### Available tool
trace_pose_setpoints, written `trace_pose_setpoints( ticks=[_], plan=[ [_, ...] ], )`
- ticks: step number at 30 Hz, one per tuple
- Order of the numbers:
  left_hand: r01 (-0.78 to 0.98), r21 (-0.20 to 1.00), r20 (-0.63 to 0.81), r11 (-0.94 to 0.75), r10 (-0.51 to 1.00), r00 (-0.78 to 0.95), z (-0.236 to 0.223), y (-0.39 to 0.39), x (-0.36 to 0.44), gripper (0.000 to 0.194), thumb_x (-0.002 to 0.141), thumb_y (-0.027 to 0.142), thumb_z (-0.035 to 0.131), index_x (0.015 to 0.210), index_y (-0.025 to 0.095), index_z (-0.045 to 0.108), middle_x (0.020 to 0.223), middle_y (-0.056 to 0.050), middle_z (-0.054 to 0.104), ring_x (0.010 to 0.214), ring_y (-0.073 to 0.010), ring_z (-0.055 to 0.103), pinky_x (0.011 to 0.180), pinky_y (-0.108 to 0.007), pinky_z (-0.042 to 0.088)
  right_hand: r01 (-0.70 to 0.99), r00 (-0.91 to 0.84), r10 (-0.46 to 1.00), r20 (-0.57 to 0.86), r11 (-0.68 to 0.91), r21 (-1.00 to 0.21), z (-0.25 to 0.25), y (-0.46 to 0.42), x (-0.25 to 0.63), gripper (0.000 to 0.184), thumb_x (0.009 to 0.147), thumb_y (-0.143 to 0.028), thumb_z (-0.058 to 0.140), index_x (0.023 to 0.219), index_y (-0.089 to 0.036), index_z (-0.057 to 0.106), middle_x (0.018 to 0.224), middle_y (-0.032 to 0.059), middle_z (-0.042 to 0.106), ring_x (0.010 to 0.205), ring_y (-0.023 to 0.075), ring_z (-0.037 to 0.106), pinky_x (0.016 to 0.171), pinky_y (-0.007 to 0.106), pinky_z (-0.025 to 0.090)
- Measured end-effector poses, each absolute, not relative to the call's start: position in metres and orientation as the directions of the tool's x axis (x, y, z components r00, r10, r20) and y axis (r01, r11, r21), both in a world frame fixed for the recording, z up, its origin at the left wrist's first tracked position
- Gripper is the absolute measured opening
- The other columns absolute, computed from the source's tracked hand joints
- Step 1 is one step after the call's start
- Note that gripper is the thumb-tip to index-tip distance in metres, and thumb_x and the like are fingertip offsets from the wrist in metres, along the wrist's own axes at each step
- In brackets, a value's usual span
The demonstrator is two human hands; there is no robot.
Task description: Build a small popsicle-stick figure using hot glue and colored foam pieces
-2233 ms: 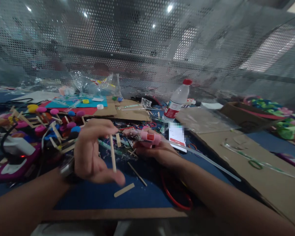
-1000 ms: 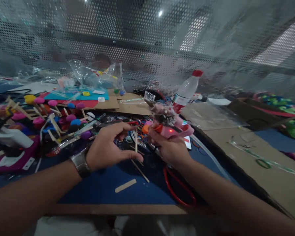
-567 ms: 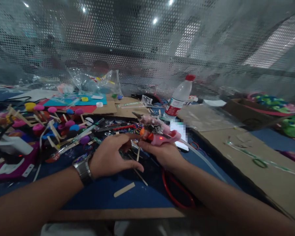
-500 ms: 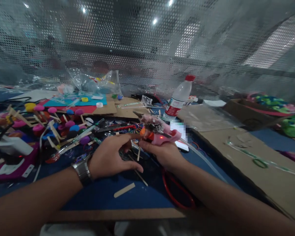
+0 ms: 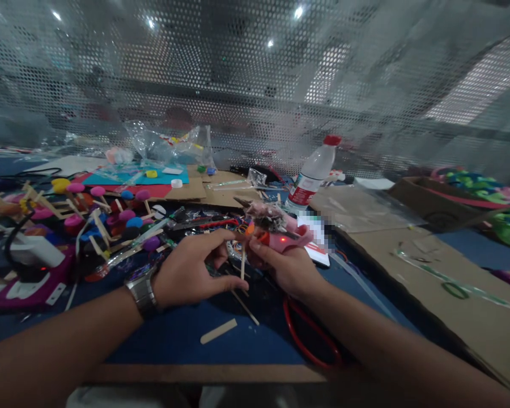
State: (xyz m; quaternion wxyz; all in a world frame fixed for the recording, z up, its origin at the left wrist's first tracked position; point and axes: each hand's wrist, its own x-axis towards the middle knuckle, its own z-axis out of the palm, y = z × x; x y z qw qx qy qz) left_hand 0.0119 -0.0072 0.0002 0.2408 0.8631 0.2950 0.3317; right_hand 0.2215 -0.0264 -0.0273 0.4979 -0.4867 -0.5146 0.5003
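Note:
My right hand is wrapped around a pink hot glue gun with a small red light glowing on its side. The orange tip of the gun points left, and grey and pinkish residue covers its upper part. My left hand, with a watch at the wrist, pinches a short wooden craft stick upright between index finger and thumb. The stick's upper end is close to the glue gun's tip; whether they touch I cannot tell. Below lie a loose craft stick and a thin stick.
On the left, coloured balls on craft sticks sit behind a purple power strip. A bottle with a red cap and a phone are beyond my right hand. A red loop lies near the front edge, and cardboard at right.
My left thumb has come against the lower end of the craft stick, closing the gap seen before. The glue gun stays almost in place; the whole view has shifted slightly.

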Motion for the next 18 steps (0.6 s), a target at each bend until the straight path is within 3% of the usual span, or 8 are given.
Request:
trace_pose_setpoints(
  ticks=[5, 8, 14, 18],
  plan=[
    [0.277, 0.657, 0.593, -0.701, 0.708, 0.384, -0.001, 0.004, 0.003, 0.067, 0.072, 0.056, 0.085, 0.125, 0.020, 0.066, 0.072, 0.004, 0.055, 0.062, -0.0122, 0.050, 0.060, -0.025, 0.045, -0.125, 0.049, 0.999, 0.018, 0.024, -0.992, -0.029, -0.020, 0.220, 0.043, 0.066, -0.058, 0.082, 0.072, -0.021, 0.061, 0.055, -0.0033, 0.055, 0.050, 0.0131, 0.048, 0.049, 0.029, 0.034],
    [0.329, 0.687, 0.611, -0.648, 0.760, 0.221, -0.002, 0.013, -0.001, 0.066, 0.068, 0.061, 0.085, 0.119, 0.020, 0.071, 0.087, -0.003, 0.062, 0.080, -0.0190, 0.057, 0.075, -0.033, 0.049, -0.152, 0.074, 0.996, 0.043, 0.054, -0.987, -0.026, -0.019, 0.219, 0.046, 0.062, -0.055, 0.087, 0.065, -0.023, 0.055, 0.047, -0.0070, 0.046, 0.045, 0.0112, 0.042, 0.047, 0.029, 0.032],
    [0.352, 0.693, 0.566, -0.629, 0.777, 0.275, -0.006, 0.020, -0.002, 0.062, 0.069, 0.057, 0.086, 0.119, 0.023, 0.072, 0.113, -0.009, 0.070, 0.105, -0.0275, 0.062, 0.095, -0.042, 0.048, -0.100, 0.022, 0.998, 0.065, 0.067, -0.993, -0.029, -0.022, 0.222, 0.044, 0.062, -0.056, 0.088, 0.066, -0.024, 0.058, 0.049, -0.0059, 0.047, 0.045, 0.0122, 0.039, 0.048, 0.032, 0.036],
    [0.301, 0.709, 0.574, -0.638, 0.770, 0.278, -0.007, 0.020, -0.003, 0.062, 0.070, 0.056, 0.086, 0.121, 0.026, 0.071, 0.121, -0.009, 0.069, 0.110, -0.0277, 0.061, 0.092, -0.040, 0.048, 0.000, 0.026, 0.997, 0.074, 0.074, -0.997, -0.031, -0.024, 0.226, 0.046, 0.061, -0.060, 0.088, 0.068, -0.022, 0.061, 0.055, -0.0027, 0.054, 0.047, 0.0129, 0.042, 0.046, 0.031, 0.035]
  ],
)
